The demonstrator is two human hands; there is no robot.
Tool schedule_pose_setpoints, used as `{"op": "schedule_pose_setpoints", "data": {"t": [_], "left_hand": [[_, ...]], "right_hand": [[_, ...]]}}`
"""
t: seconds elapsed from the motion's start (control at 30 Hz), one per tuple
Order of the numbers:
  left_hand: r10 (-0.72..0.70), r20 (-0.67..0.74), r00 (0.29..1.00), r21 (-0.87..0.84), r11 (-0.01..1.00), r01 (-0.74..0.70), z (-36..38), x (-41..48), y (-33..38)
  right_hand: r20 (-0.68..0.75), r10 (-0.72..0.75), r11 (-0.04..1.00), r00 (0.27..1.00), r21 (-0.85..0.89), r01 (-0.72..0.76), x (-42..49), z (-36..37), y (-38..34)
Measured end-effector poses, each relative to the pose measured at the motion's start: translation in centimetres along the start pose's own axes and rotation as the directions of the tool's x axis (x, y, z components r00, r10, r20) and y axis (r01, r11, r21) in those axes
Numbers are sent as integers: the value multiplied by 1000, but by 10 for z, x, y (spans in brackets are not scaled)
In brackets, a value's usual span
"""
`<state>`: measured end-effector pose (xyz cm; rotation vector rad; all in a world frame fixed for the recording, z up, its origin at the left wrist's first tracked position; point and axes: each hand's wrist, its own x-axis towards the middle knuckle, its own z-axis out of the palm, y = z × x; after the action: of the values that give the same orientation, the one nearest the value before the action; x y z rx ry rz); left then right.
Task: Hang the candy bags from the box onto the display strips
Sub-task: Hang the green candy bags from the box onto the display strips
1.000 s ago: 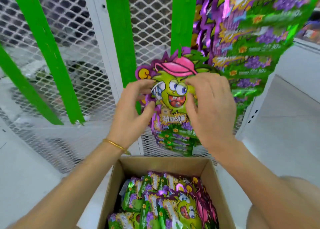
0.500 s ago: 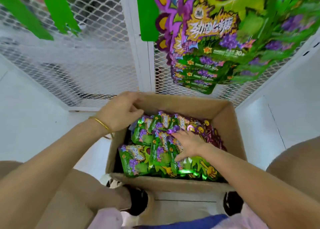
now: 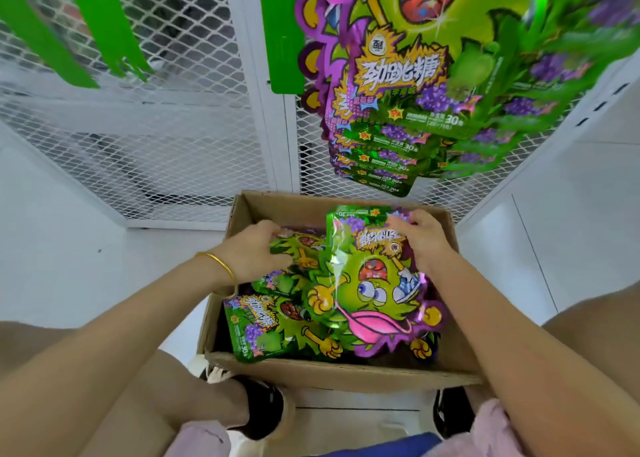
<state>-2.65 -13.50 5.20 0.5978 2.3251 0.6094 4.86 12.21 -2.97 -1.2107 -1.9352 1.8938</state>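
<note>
Your right hand (image 3: 420,238) pinches the far edge of a glossy green-and-purple foil candy bag printed with a cartoon monster in a pink cap (image 3: 374,290), at centre frame, over the open brown cardboard box (image 3: 339,375). The bag's long axis runs away from you, toward the upper part of the frame. It lies upside down to you: the pink-cap end points at your body, the lettered bottom edge sits under your right fingers. Judged from that, the bag needs turning end for end before its top can meet a strip.

Your left hand (image 3: 254,252) rests left of centre on the loose bags still in the box (image 3: 263,325), fingers curled at another pack; whether it truly grips one, you cannot tell. The right hand is the one holding the lifted bag; the left is just beside its left edge.

The hanging place lies straight up-frame: a bright green plastic display strip (image 3: 282,30) at top centre, against the white wire mesh panel (image 3: 166,127). A cluster of already hung bags (image 3: 408,86) fills the upper right. Two more green strips (image 3: 100,23) at upper left hang bare.

The foil looks slick, crinkly and light.
</note>
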Motion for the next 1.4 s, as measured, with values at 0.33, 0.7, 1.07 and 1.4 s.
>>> {"op": "schedule_pose_setpoints", "data": {"t": [0.33,0.7,1.07,1.4], "left_hand": [[-109,206,973,-400,897,185,21,-3,9],[-52,126,991,-787,602,132,20,-3,30],[295,-208,933,-110,940,-322,-29,-14,63],[529,-441,725,-202,728,-655,-180,-64,209]], "right_hand": [[127,593,688,795,433,-582,-12,-5,8],[113,539,708,835,475,-522,-40,-6,-6],[605,-433,321,668,-589,741,-120,-5,-129],[524,-665,246,532,-519,819,-160,-57,-302]]}}
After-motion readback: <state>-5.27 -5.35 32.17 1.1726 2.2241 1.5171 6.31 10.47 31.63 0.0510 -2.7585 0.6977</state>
